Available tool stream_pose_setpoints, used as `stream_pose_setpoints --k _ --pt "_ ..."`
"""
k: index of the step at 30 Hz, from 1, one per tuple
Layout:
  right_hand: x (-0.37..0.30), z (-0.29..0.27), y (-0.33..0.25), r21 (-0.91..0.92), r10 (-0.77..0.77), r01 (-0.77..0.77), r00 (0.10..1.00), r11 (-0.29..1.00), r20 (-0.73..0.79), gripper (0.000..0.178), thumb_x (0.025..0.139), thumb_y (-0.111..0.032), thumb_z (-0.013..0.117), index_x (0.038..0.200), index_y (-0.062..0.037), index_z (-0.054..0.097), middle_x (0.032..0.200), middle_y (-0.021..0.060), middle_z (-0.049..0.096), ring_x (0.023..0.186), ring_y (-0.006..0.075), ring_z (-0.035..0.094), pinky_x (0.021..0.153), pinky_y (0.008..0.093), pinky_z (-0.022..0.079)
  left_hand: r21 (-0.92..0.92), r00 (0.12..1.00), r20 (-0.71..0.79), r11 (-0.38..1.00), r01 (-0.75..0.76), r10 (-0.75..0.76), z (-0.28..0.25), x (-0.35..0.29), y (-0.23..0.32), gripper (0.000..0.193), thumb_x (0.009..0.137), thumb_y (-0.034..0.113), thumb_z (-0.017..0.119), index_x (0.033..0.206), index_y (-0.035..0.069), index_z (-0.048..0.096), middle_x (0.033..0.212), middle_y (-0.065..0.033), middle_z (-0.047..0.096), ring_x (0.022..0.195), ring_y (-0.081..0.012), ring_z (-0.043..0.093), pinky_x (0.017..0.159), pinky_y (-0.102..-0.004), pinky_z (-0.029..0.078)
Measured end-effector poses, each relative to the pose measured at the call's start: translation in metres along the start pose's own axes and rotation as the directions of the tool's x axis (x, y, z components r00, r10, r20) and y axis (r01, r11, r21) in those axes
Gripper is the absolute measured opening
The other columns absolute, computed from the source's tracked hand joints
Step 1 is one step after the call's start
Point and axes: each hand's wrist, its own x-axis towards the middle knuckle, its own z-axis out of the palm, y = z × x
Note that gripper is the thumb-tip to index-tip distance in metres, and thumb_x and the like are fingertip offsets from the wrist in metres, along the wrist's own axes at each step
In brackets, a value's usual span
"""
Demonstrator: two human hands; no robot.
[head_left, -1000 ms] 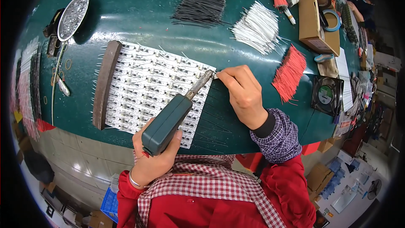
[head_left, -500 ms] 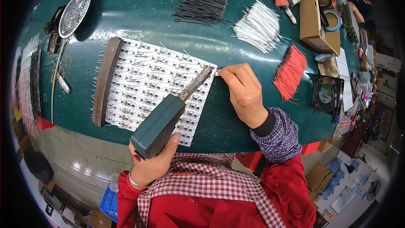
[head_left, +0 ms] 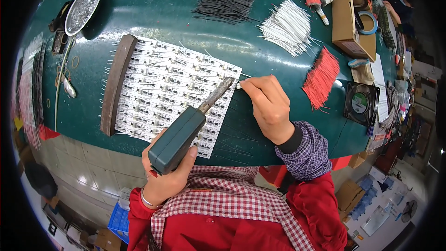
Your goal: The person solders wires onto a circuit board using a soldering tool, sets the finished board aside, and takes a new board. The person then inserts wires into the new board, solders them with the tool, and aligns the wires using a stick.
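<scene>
My left hand [head_left: 166,180] is wrapped round the dark green body of a soldering gun [head_left: 177,138]. Its worn metal tip rests at the right edge of a white panel of small circuit boards [head_left: 174,72], near the upper right corner. Beside that tip, my right hand [head_left: 272,108] pinches a thin white wire [head_left: 239,85], whose end meets the panel edge. Another light wire sticks out from the edge just above. A brown curved bar [head_left: 117,88] lies across the panel's left side.
Bundles of black wires [head_left: 227,0], white wires [head_left: 287,27] and red wires [head_left: 321,78] lie beyond and to the right. A metal dish [head_left: 83,10] stands far left. At the right are a cardboard box [head_left: 350,23] and a small black fan [head_left: 360,103].
The gun's tip and my right hand have shifted slightly down the panel's right edge. A light wire now shows sticking out at the spot just above them.
</scene>
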Motion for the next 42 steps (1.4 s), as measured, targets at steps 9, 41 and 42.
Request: stream_pose_setpoints --k 9,41,42 --pt "-0.001 0.000 0.000 0.002 -0.006 0.006 1.000 1.000 0.015 0.032 0.069 0.008 0.066 0.101 0.0029 0.066 0.093 0.0118 0.064 0.079 0.0272 0.062 0.064 0.0344 0.053 -0.039 0.997 0.067 0.999 0.038 -0.035 0.001 0.008 0.014 0.018 0.084 0.003 0.073 0.100 -0.005 0.069 0.086 -0.0112 0.065 0.069 -0.0182 0.061 0.061 -0.0290 0.048" --pt "-0.011 -0.001 -0.012 -0.016 -0.034 0.034 0.999 0.999 -0.021 0.033 0.069 0.005 0.067 0.103 0.0044 0.065 0.094 0.0127 0.064 0.080 0.0279 0.063 0.066 0.0355 0.053 0.110 0.994 0.070 0.990 -0.093 0.085 -0.006 -0.003 0.014 0.022 0.078 -0.005 0.072 0.100 -0.008 0.069 0.096 -0.0191 0.069 0.083 -0.0298 0.070 0.074 -0.0342 0.055" --pt "-0.011 -0.001 -0.013 -0.007 -0.029 0.029 1.000 1.000 -0.003 0.034 0.069 0.006 0.068 0.103 0.0044 0.065 0.094 0.0126 0.064 0.080 0.0277 0.063 0.066 0.0354 0.053 0.112 0.994 0.073 0.989 -0.093 0.085 -0.006 -0.004 0.014 0.022 0.078 -0.005 0.072 0.100 -0.008 0.069 0.096 -0.0191 0.069 0.083 -0.0298 0.070 0.074 -0.0342 0.055"
